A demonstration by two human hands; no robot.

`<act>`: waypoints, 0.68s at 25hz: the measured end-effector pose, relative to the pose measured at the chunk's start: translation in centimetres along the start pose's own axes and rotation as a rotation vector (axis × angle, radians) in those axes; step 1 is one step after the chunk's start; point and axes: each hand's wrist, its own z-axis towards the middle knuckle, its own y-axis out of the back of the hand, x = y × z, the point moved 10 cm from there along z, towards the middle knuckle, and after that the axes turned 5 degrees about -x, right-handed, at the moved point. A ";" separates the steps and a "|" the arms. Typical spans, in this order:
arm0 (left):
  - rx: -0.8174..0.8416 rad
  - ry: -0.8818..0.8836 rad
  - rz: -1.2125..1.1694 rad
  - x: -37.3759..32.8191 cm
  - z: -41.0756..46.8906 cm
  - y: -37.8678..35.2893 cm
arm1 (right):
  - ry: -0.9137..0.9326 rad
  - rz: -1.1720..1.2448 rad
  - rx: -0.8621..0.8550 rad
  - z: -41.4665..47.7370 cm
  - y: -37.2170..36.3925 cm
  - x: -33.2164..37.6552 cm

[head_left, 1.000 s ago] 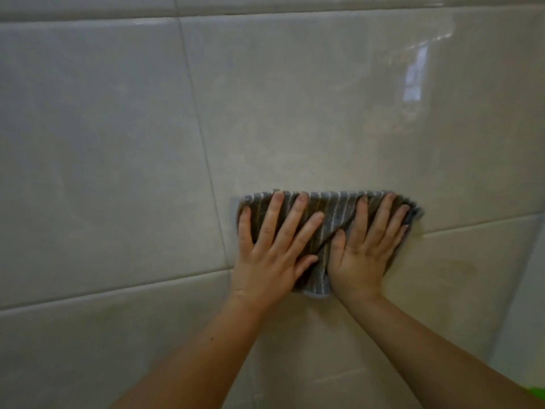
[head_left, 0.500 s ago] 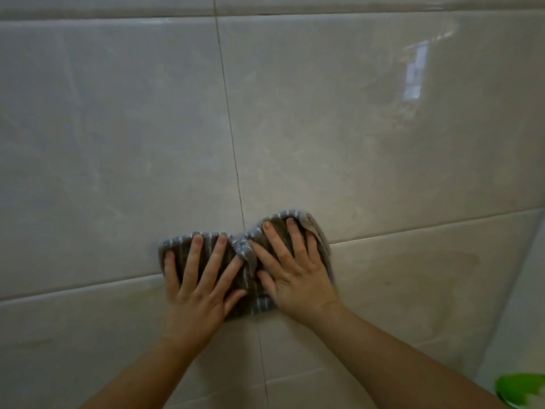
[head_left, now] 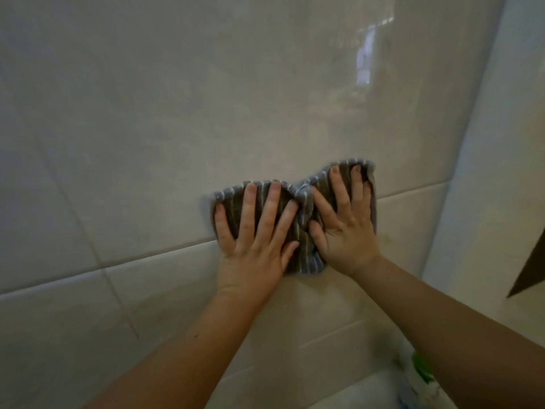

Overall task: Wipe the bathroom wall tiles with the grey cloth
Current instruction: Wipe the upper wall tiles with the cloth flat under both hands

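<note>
A grey cloth with thin pale stripes (head_left: 303, 231) lies bunched flat against the glossy beige wall tiles (head_left: 182, 119), just above a horizontal grout line. My left hand (head_left: 253, 240) presses its left half with fingers spread and straight. My right hand (head_left: 345, 228) presses the right half the same way, fingertips reaching the cloth's upper edge. The two hands sit side by side, thumbs nearly touching, and cover most of the cloth.
The wall meets a side wall (head_left: 483, 178) in a corner at the right. A dark edge (head_left: 530, 267) juts in at the far right. A green and white object (head_left: 421, 370) sits low right, partly behind my right forearm. A window reflection shines upper right.
The hands and cloth slid left along the wall, bunching the cloth, and now sit further right near the corner. The view has tilted down and to the right.
</note>
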 end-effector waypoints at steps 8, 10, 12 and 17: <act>0.028 -0.068 -0.037 -12.1 7.9 -2.5 | -0.348 -0.045 -0.050 -2.7 0.4 -14.4; 0.044 -0.074 -0.041 -13.7 8.6 -3.0 | -0.464 -0.037 -0.044 -4.2 0.3 -17.0; 0.056 -0.101 -0.048 -14.4 8.3 -3.3 | -0.566 -0.021 -0.053 -5.5 0.1 -17.8; 0.066 -0.175 -0.079 -13.2 5.3 -3.0 | -0.720 -0.001 -0.065 -8.2 -0.9 -15.4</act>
